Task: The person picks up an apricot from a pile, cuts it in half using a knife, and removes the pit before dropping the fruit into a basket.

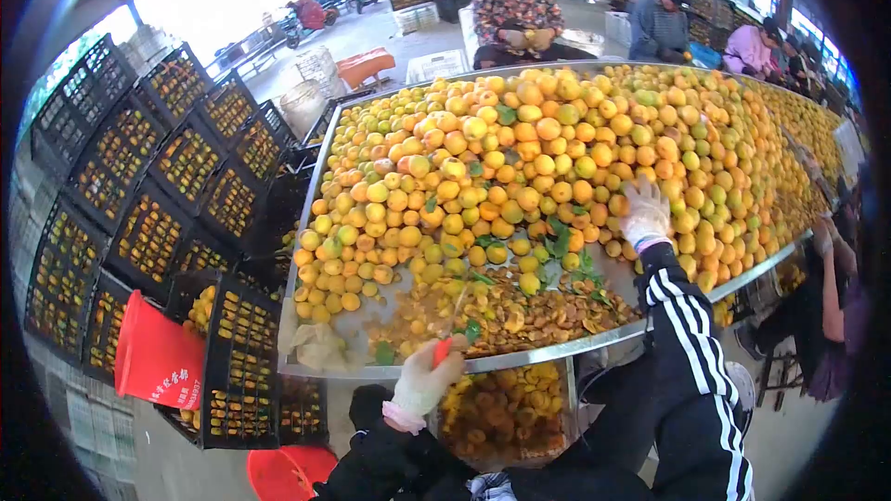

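My left hand (425, 384), in a white glove, is closed around the red handle of a small knife (443, 351) at the table's near edge. The thin blade points up and away over cut fruit scraps (520, 311). My right hand (647, 211), also gloved, reaches onto the big heap of orange-yellow apricots (520, 144). Its fingers are spread over the fruit at the heap's near side; whether one is under the palm is hidden. Green leaves (559, 239) lie between the heap and the scraps.
The metal-rimmed table (520, 356) holds the fruit. Stacked black crates (148, 232) of fruit stand left, with a red bucket (158, 353) and another red bucket (290, 471) lower down. A crate of cut fruit (506, 408) sits below the edge. Several people sit around the table.
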Tool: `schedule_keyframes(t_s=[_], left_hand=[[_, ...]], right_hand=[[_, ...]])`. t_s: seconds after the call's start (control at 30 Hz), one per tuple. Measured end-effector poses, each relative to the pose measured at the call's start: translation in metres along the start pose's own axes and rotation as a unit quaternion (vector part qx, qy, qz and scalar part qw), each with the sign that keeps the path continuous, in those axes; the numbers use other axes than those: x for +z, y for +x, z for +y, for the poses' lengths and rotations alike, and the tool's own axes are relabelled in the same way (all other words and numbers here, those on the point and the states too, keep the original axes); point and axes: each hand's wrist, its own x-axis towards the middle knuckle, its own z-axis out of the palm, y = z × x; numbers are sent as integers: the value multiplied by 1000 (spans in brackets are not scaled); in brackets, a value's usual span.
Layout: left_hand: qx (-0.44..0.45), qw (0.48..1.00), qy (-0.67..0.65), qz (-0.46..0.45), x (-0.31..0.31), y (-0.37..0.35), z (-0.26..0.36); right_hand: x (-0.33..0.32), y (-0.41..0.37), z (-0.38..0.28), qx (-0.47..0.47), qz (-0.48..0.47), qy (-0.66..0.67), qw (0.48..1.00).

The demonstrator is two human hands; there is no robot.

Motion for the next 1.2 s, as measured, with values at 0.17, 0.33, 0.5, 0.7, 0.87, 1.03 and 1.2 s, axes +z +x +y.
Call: schedule_keyframes(t_s=[0.17,0.33,0.5,0.7,0.87,1.03,1.2], left_hand=[[-24,1000,2,-3,-12,16,3],[-1,1000,-8,-2,-13,19,7],[-26,998,-47,-15,-8,22,12],[45,995,-84,-22,3,13,10],[66,996,-56,-14,11,-4,25],[143,980,-119,-64,21,-9,20],[149,976,-124,-95,21,-8,16]], right_hand=[[-4,17,-8,14,-64,29,997],[-14,13,-20,30,-119,66,990],[1,-61,-33,-23,-251,310,917],[-5,-124,-81,-26,-259,307,915],[-74,-125,-102,22,-292,624,724],[-150,-137,-136,121,-358,862,337],[-105,-147,-158,91,-287,906,299]])
